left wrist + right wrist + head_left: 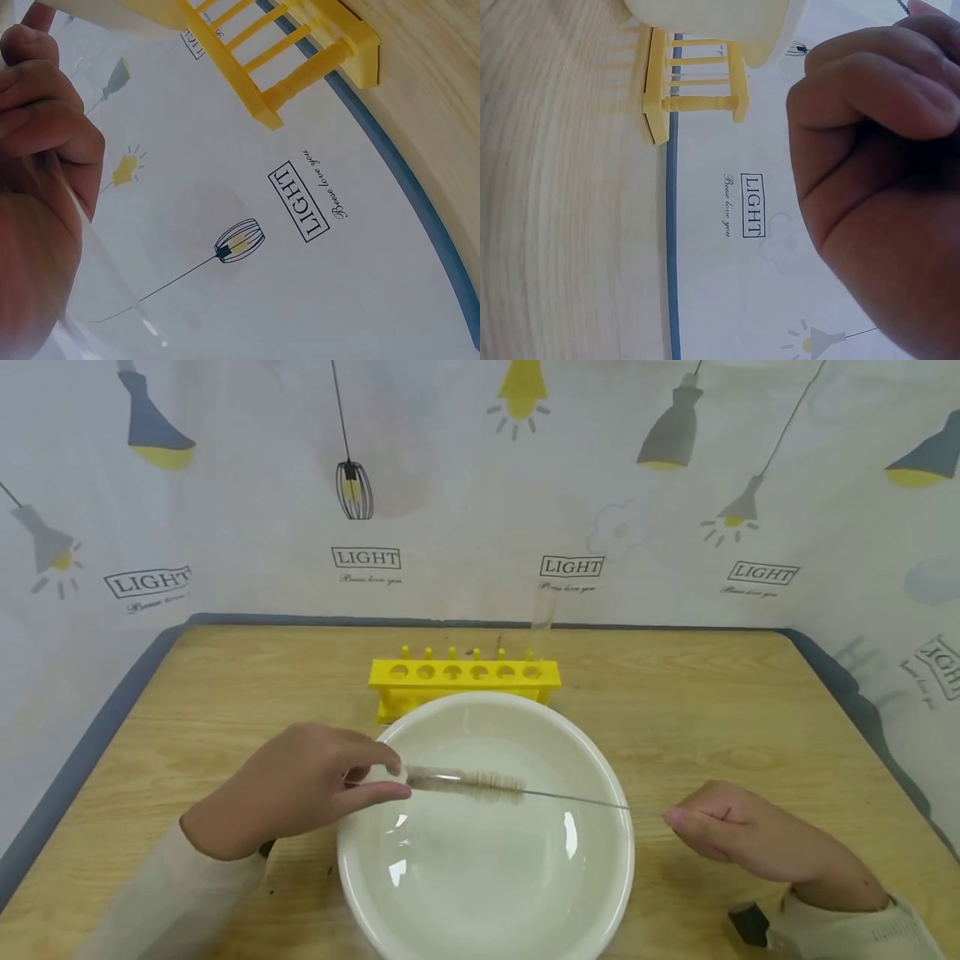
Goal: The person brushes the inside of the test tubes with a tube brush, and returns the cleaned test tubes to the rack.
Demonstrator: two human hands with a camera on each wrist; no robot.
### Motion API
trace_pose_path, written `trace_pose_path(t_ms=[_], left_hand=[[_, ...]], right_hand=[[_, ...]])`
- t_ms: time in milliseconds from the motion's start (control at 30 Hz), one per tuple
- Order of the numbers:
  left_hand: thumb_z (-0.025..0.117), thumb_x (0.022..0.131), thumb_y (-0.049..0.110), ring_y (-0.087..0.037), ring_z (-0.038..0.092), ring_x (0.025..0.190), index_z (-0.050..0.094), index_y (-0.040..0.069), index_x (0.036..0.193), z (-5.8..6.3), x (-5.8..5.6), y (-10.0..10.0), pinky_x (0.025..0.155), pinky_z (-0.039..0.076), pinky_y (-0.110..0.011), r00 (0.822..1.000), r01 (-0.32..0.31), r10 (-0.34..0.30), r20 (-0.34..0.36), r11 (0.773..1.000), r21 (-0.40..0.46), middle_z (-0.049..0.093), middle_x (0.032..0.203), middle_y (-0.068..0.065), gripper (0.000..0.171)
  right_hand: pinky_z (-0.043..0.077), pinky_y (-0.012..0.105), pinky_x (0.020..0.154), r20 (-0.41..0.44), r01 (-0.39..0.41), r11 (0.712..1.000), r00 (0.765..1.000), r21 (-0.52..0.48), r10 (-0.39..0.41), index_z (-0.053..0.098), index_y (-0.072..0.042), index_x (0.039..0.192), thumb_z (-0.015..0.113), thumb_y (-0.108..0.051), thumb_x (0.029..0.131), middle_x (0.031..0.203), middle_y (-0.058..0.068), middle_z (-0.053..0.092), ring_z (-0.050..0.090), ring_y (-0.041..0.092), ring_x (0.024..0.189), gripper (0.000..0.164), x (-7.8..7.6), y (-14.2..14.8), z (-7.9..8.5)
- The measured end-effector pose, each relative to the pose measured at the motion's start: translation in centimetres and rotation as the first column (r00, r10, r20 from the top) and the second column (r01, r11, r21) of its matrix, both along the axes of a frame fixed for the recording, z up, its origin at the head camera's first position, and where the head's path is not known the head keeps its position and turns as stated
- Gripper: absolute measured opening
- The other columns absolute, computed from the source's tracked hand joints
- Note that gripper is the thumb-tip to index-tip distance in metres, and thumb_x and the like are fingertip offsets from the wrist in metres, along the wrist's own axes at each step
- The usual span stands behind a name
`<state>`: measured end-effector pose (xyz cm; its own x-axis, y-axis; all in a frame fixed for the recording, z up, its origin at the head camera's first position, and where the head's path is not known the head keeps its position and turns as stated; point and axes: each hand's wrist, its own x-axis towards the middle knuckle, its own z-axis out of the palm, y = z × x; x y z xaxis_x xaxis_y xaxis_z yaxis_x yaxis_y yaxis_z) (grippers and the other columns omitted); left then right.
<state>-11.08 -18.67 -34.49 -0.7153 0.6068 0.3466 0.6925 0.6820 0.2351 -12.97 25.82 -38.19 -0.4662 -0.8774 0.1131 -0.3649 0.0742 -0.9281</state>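
My left hand (300,785) pinches a clear glass test tube (431,777) between thumb and fingers, over the left side of a white basin (628,852). A test tube brush (501,787) lies level in line with the tube, its pale bristles partly inside and partly out of the mouth. The brush's thin twisted wire runs right across the basin to my right hand (750,835), whose fingers grip its end beyond the rim. In the right wrist view the curled fingers (885,90) hide most of the handle.
Behind the basin stands a yellow test tube rack (465,675), with another clear test tube (543,625) upright at its right end. The wooden table (255,693) ends at a wall covering (465,493) printed with lamps. Small dark specks lie left of the basin.
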Motion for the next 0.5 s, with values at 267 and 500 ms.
trace_pose_path(t_ms=[267,500], left_hand=[[0.064,0.080,0.048,0.007,0.029,0.048,0.064,0.035,0.082,0.3,0.6,-0.8,0.046,0.030,-0.011,0.998,-0.034,0.034,0.051,0.999,0.000,0.035,0.055,0.022,0.013],[0.065,0.080,0.048,0.007,0.030,0.048,0.062,0.036,0.081,0.6,0.9,-1.2,0.046,0.030,-0.012,0.997,-0.045,0.046,0.059,0.999,-0.009,0.034,0.055,0.023,0.013]], right_hand=[[0.026,0.016,0.037,0.023,-0.021,1.000,1.000,0.010,0.021,0.033,-0.005,0.057,0.024,0.018,0.091,0.047,0.004,0.028,0.026,0.009,0.038,0.042,-0.3,0.0,0.2],[0.025,0.019,0.036,0.071,-0.018,0.999,0.997,0.038,0.015,0.033,-0.004,0.058,0.024,0.014,0.094,0.047,0.006,0.027,0.024,0.010,0.038,0.041,-0.2,0.0,0.2]])
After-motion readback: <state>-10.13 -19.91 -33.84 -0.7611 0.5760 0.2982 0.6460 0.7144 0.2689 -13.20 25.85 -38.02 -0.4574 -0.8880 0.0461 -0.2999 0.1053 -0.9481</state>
